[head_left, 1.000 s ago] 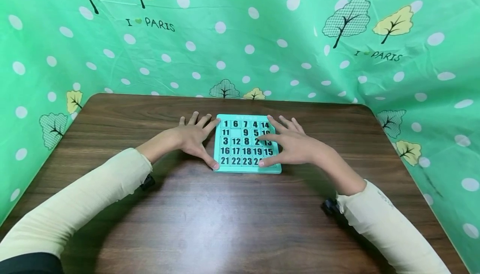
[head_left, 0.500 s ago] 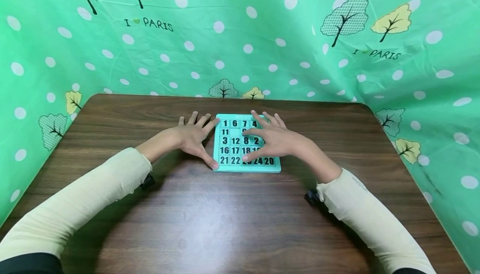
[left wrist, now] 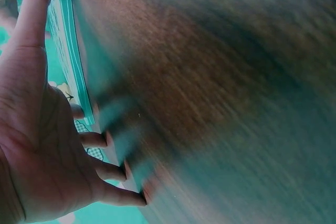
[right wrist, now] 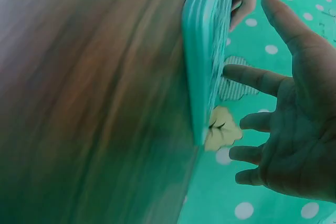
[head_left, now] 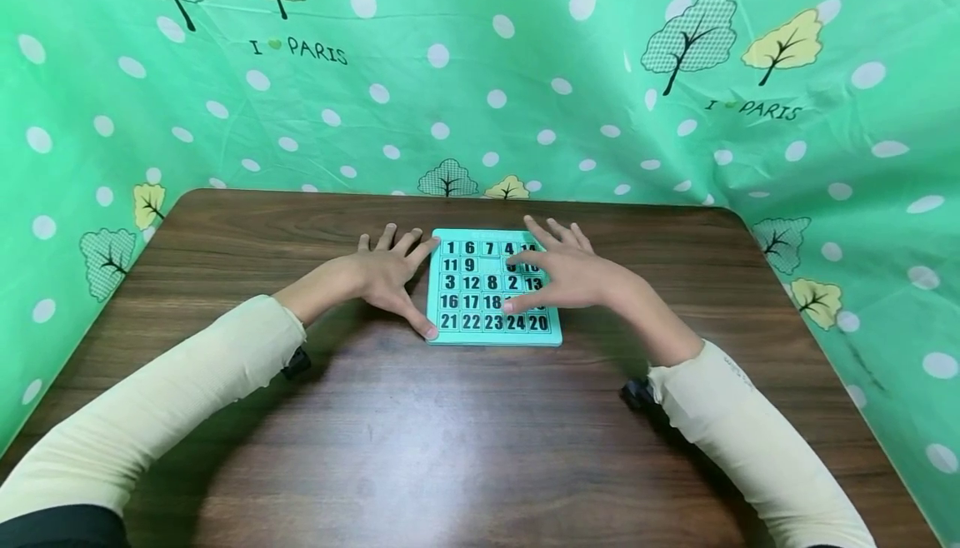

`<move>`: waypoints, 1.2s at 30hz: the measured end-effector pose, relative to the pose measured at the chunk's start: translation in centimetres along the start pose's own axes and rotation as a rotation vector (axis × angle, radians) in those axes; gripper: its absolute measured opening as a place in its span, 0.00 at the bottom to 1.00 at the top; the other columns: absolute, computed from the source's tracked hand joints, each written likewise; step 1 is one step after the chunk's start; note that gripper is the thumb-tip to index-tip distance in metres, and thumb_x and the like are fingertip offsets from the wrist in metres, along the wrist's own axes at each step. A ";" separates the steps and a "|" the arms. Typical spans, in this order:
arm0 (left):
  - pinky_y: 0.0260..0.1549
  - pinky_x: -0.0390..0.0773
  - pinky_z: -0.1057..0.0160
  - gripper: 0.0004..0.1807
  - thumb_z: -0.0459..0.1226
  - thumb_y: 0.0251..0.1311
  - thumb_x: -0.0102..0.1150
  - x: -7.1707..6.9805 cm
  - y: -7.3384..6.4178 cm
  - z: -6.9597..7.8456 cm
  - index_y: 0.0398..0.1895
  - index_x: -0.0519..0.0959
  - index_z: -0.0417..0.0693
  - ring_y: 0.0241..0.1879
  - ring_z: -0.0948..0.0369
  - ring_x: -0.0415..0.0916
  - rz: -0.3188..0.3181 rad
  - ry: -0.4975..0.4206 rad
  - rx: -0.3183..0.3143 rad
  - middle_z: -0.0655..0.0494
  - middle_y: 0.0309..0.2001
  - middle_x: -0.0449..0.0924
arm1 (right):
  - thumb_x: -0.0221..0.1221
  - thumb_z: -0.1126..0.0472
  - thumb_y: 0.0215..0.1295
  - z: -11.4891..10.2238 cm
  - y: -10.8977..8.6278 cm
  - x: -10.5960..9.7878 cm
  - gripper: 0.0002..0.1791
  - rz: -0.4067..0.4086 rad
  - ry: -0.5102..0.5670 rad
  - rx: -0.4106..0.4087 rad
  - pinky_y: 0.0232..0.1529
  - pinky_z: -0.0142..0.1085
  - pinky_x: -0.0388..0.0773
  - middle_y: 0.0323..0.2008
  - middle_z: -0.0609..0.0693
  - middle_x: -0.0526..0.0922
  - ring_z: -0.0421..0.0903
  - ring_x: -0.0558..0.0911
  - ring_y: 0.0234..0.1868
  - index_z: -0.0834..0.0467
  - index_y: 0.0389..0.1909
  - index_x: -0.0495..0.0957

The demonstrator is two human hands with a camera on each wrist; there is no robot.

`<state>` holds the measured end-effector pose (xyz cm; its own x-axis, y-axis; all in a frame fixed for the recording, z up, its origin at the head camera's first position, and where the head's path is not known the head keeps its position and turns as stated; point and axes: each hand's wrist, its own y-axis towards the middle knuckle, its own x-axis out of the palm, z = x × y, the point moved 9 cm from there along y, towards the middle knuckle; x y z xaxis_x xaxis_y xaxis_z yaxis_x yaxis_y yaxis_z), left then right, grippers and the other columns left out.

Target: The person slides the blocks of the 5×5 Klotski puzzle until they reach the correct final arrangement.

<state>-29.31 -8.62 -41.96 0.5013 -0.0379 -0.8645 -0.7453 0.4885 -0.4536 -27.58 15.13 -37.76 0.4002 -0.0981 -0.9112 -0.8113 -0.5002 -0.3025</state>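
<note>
A turquoise sliding number puzzle [head_left: 471, 283] lies flat on the table, its numbered tiles in a grid. One gap shows in the second row, just right of tile 9. My left hand [head_left: 386, 276] has its fingers spread, thumb at the near left corner and index fingertip at the far left corner. Over the right half is my right hand [head_left: 581, 277], fingers spread and extended, hiding some tiles. Its index fingertip covers the tile right of the gap. In the right wrist view that index finger [right wrist: 254, 78] reaches the top face of the puzzle [right wrist: 202, 66], the other fingers off it.
The brown wooden table [head_left: 360, 448] extends around the puzzle on every side. Behind it and at both sides hangs a green polka-dot cloth [head_left: 465, 40] printed with trees. Dark wrist devices [head_left: 637, 394] sit under the pale sleeves.
Tile 9 has slid one place left, so the gap is now to its right. My right hand went left across the puzzle, then back right a little. The left hand stays put.
</note>
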 end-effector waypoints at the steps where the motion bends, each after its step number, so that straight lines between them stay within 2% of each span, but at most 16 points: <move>1: 0.82 0.34 0.15 0.90 0.85 0.40 0.74 0.0 0.0 0.0 0.95 0.28 0.67 0.92 0.29 0.21 -0.001 0.000 -0.001 0.43 0.95 0.27 | 0.69 0.23 0.67 0.3 -0.1 0.1 0.50 -0.003 -0.002 0.001 0.88 0.74 0.27 0.95 0.59 0.35 0.71 0.36 0.94 0.44 0.84 0.75; 9: 0.82 0.35 0.15 0.90 0.85 0.40 0.74 -0.1 -0.1 0.0 0.96 0.28 0.66 0.92 0.29 0.22 -0.001 0.006 -0.008 0.43 0.95 0.27 | 0.68 0.21 0.67 -1.1 0.7 1.2 0.54 -0.039 0.019 -0.048 0.88 0.74 0.27 0.95 0.58 0.34 0.71 0.35 0.94 0.41 0.88 0.68; 16: 0.82 0.34 0.14 0.89 0.86 0.41 0.73 -0.1 0.0 0.2 0.95 0.27 0.66 0.92 0.29 0.21 -0.004 0.009 0.001 0.43 0.95 0.26 | 0.71 0.26 0.68 -0.4 -1.8 0.4 0.41 -0.001 0.031 -0.075 0.87 0.76 0.28 0.95 0.61 0.40 0.74 0.37 0.93 0.41 0.77 0.82; 19: 0.82 0.34 0.14 0.89 0.86 0.41 0.73 -0.1 0.0 0.2 0.95 0.27 0.66 0.92 0.29 0.21 -0.006 0.010 -0.002 0.43 0.95 0.26 | 0.72 0.26 0.67 0.1 -2.4 0.5 0.40 -0.006 0.025 -0.073 0.87 0.77 0.29 0.95 0.62 0.40 0.75 0.38 0.93 0.41 0.75 0.84; 23: 0.82 0.33 0.15 0.89 0.85 0.41 0.74 -0.2 0.0 0.2 0.95 0.27 0.66 0.92 0.30 0.20 -0.010 0.009 -0.007 0.43 0.95 0.26 | 0.70 0.23 0.66 0.9 -1.8 0.5 0.45 -0.014 0.008 -0.040 0.87 0.77 0.29 0.95 0.61 0.37 0.74 0.37 0.93 0.39 0.80 0.79; 27: 0.82 0.34 0.15 0.89 0.85 0.41 0.73 -0.1 0.1 0.2 0.95 0.27 0.66 0.92 0.30 0.21 -0.010 0.011 -0.006 0.43 0.95 0.26 | 0.69 0.24 0.69 1.2 -1.1 0.2 0.45 -0.009 0.003 -0.013 0.88 0.76 0.28 0.95 0.60 0.36 0.73 0.36 0.94 0.39 0.82 0.77; 36: 0.82 0.33 0.15 0.90 0.86 0.40 0.73 0.0 0.1 0.1 0.95 0.27 0.67 0.92 0.30 0.20 -0.014 0.003 -0.012 0.44 0.95 0.25 | 0.70 0.25 0.68 -1.6 -0.9 1.0 0.41 -0.060 0.039 -0.122 0.87 0.77 0.30 0.95 0.61 0.39 0.75 0.37 0.93 0.37 0.78 0.81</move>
<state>-29.34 -8.53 -41.98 0.5100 -0.0472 -0.8589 -0.7439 0.4771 -0.4679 -25.74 14.12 -37.97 0.4647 -0.0973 -0.8801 -0.7287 -0.6067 -0.3178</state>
